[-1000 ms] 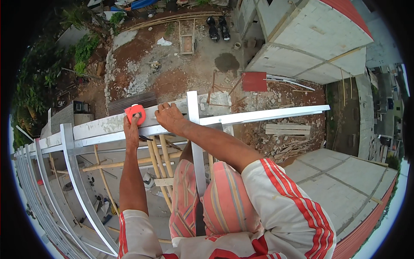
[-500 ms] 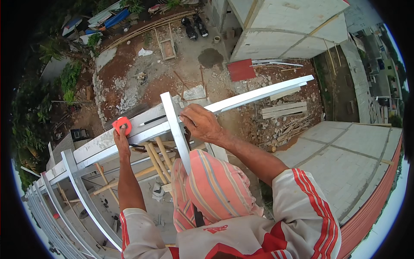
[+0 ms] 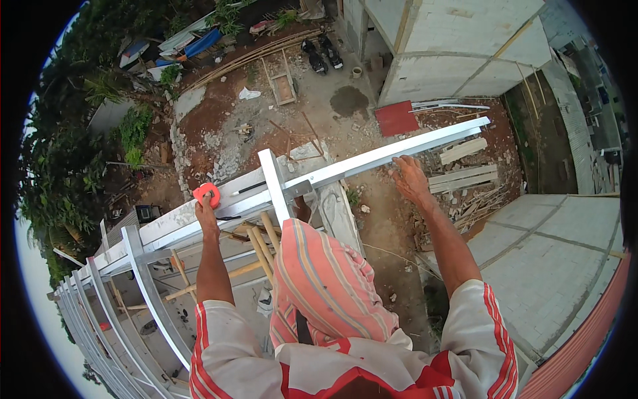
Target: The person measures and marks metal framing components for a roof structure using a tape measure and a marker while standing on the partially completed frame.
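Note:
In my left hand (image 3: 207, 214) is a red tape measure (image 3: 200, 192), gripped above the concrete wall top (image 3: 171, 219). My right hand (image 3: 415, 184) reaches out along the long silvery metal beam (image 3: 372, 158), fingers apart at its near edge and holding nothing; whether they touch the metal I cannot tell. Between my hands a metal crosspiece (image 3: 274, 181) rests across the beam, its near end running under the striped pink cloth (image 3: 332, 279) over my lap. A dark pencil-like stick with a pale tip (image 3: 252, 188) lies on the wall top left of the crosspiece.
Far below lies the ground with rubble, planks (image 3: 463, 178), a red sheet (image 3: 397, 118) and parked motorbikes (image 3: 322, 54). Several metal rafters (image 3: 156, 292) run off at left, with bamboo poles (image 3: 262, 243) under the beam. Grey block walls (image 3: 545, 246) stand at right.
My right hand has left the crosspiece and moved right along the beam, its fingers opening out. The left hand still grips the tape measure. The whole view has shifted slightly.

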`<state>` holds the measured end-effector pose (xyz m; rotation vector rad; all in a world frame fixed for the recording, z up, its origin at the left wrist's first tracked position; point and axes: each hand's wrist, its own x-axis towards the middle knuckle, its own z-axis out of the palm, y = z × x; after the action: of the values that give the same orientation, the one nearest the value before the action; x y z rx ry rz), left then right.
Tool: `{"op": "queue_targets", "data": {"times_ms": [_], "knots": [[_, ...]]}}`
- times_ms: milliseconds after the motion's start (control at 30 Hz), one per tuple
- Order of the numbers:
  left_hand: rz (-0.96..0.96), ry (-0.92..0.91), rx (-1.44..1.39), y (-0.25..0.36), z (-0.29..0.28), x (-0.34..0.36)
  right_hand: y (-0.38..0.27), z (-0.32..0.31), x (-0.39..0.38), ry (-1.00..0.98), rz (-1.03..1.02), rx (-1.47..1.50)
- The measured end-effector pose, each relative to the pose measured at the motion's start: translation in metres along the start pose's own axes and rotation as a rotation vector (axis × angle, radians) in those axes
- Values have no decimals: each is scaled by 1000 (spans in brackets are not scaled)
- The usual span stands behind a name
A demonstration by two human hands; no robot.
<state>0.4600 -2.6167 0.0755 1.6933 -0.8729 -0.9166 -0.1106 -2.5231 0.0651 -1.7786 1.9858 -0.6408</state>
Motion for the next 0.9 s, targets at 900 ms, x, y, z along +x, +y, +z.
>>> {"op": "queue_targets", "data": {"times_ms": [900], "knots": [[20, 174, 98, -12, 22, -17, 23, 59, 86, -349, -258, -571]]}}
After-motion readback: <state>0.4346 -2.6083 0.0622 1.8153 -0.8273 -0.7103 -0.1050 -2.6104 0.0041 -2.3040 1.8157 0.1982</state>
